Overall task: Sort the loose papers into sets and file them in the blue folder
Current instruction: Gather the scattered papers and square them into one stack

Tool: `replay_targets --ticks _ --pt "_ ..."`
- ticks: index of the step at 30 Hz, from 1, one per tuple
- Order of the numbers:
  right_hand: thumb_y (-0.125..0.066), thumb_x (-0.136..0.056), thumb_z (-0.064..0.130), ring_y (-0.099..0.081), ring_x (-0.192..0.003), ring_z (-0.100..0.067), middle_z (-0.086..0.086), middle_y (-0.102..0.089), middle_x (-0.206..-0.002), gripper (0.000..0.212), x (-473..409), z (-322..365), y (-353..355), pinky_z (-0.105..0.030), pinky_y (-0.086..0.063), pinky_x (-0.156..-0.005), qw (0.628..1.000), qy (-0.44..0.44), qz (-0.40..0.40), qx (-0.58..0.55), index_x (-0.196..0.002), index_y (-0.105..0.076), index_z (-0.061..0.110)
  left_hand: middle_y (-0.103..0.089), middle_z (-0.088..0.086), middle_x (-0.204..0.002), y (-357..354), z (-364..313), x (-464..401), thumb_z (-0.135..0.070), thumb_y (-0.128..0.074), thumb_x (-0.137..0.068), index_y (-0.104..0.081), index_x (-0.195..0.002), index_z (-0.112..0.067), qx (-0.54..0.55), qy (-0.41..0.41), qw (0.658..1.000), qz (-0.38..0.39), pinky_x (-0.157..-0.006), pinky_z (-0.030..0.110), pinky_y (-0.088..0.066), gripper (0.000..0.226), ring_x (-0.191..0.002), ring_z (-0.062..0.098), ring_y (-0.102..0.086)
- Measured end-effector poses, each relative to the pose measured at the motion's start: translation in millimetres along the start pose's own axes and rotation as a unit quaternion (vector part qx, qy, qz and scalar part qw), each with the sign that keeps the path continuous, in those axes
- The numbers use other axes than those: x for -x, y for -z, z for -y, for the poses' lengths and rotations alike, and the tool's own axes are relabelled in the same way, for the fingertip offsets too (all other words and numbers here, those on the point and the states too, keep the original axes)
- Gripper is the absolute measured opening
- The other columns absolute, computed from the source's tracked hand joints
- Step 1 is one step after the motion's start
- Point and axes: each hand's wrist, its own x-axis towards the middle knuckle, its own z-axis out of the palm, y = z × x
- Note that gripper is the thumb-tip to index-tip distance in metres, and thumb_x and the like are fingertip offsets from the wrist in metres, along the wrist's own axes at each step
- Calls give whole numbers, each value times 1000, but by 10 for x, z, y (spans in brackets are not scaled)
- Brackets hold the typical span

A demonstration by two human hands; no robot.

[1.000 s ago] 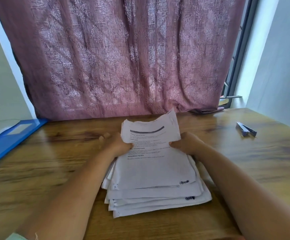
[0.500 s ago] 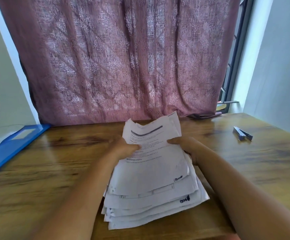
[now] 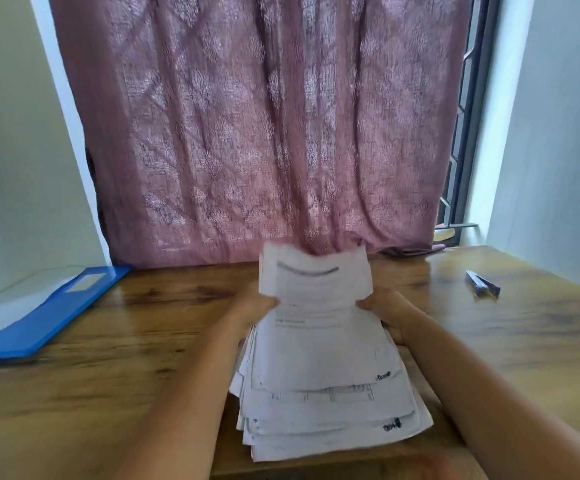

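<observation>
The stack of loose papers (image 3: pixel 319 368) is in the middle of the wooden counter (image 3: pixel 143 358), in front of the person. The sheets are not aligned; their near edges are spread like steps, and the far end of the stack is raised from the counter and bends upward. The left hand (image 3: pixel 252 311) grips the left edge of the stack near the far end, with the thumb on the top sheet and the other fingers curled under the papers, where they are hidden. The right hand (image 3: pixel 387 313) grips the right edge at the same height, its thumb pressing on the top sheet and its fingers curled behind the stack. The top sheet carries printed text and a dark curved line, but the print is too blurred to read.

The blue folder (image 3: pixel 44 318) lies open at the left side of the counter, well apart from the papers. A small dark stapler (image 3: pixel 483 288) lies on the right side of the counter. Behind the counter hangs a pink patterned curtain (image 3: pixel 264 133).
</observation>
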Motion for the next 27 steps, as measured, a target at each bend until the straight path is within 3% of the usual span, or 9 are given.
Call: replay_targets --ticks 4,6,9,10,13,16,19,23,27 --pt "-47 -96 6 -57 -105 -24 -8 -58 -123 42 373 601 76 -39 -48 -93 970 227 -90 0 -138 -42 10 -57 6 -133 93 -533 137 -15 -54 -99 -47 -138 -9 24 -158 978 -138 -103 38 -43 41 -119 23 -55" --pt "-41 -100 8 -57 -92 -9 2 -57 -110 35 663 930 142 -26 -45 -79 926 349 -142 -2 -135 -37 11 -55 1 -131 115 -859 291 -23 -49 -102 -40 -141 -8 58 -229 947 -217 -101 35 -42 43 -118 21 -53" --pt "-37 -104 13 -57 -75 14 16 -53 -97 27 994 1234 219 -7 -45 -58 859 481 -172 6 -129 -31 6 -58 -12 -110 92 -1212 516 -33 -43 -103 -26 -151 -11 156 -281 915 -245 -97 32 -44 55 -110 13 -55" --pt "-38 -104 16 -57 -74 17 18 -53 -98 29 1038 1281 229 -7 -47 -57 853 496 -164 15 -130 -29 7 -57 -11 -119 78 -1259 515 -38 -43 -103 -19 -154 -13 179 -269 916 -236 -104 34 -40 61 -118 14 -52" --pt "-48 -101 27 -60 -79 14 20 -56 -103 37 1009 1209 237 -10 -50 -60 855 494 -152 39 -132 -32 16 -39 -4 -150 26 -1268 512 -51 -49 -96 -24 -153 -17 184 -235 925 -235 -114 32 -28 71 -137 16 -37" --pt "-68 -90 25 -60 -90 12 27 -59 -103 52 856 857 285 -10 -50 -71 860 473 -191 -32 -131 -39 12 -53 -6 -123 -7 -1056 474 -42 -58 -95 -52 -128 -17 209 -234 900 -302 -90 21 -39 42 -112 12 -50" --pt "-76 -81 28 -63 -95 4 28 -60 -102 58 719 414 275 -20 -56 -76 898 400 -177 -52 -126 -42 18 -58 -1 -119 -45 -798 332 -42 -64 -91 -52 -127 -15 247 -171 923 -242 -80 23 -43 47 -107 16 -56" --pt "-58 -96 19 -58 -102 -21 8 -57 -102 40 659 165 155 -7 -39 -66 933 310 -184 -6 -134 -48 12 -67 -2 -104 -231 -482 233 -29 -64 -92 -61 -113 -15 142 -141 965 -169 -90 37 -52 25 -101 22 -65" --pt "-48 -100 11 -49 -85 -22 -4 -52 -96 20 721 391 140 -10 -31 -58 888 383 -246 67 -118 -51 2 -64 5 -109 -299 -547 263 -20 -49 -101 -59 -116 -11 90 -200 950 -223 -80 31 -47 19 -100 21 -61"
